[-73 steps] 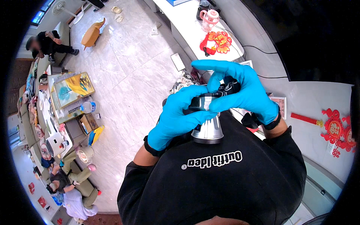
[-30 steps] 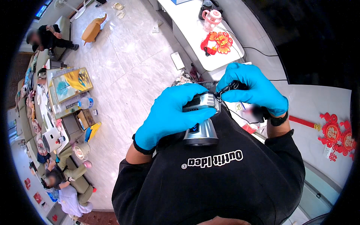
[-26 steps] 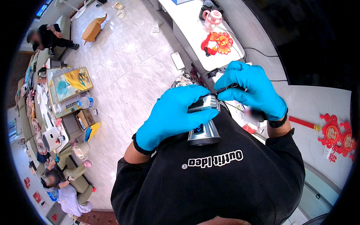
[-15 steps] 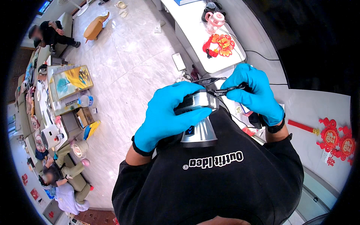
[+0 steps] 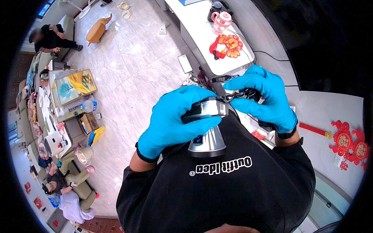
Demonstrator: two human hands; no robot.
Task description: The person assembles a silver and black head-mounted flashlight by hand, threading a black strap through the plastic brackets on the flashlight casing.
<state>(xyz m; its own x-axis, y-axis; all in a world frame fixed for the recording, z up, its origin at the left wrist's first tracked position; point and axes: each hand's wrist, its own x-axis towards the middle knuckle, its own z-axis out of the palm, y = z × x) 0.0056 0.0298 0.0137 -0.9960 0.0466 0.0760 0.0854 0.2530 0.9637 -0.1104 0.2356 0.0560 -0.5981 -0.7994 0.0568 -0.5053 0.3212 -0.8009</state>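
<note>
A silver-and-black device (image 5: 209,139) with a flared end hangs in front of my chest; its exact kind is hard to make out. My left hand (image 5: 173,118), in a blue glove, wraps round its upper body, thumb across the front. A black strap (image 5: 237,95) with pale marks runs by the top of the device. My right hand (image 5: 264,99), also gloved in blue, pinches this strap in a bunched fold between thumb and fingers. Part of the strap is hidden behind the right fingers.
A white cabinet top (image 5: 202,42) ahead holds a pink cup (image 5: 222,21) and red-and-gold ornaments (image 5: 232,46). A white box (image 5: 185,63) lies on the floor. At left stand a cluttered table (image 5: 56,110) and two seated people. A big dark screen (image 5: 322,50) fills the upper right.
The strap, stretched fairly straight between my hands before, is now folded into loops at my right fingertips. My right hand has shifted slightly; the left keeps its hold on the device.
</note>
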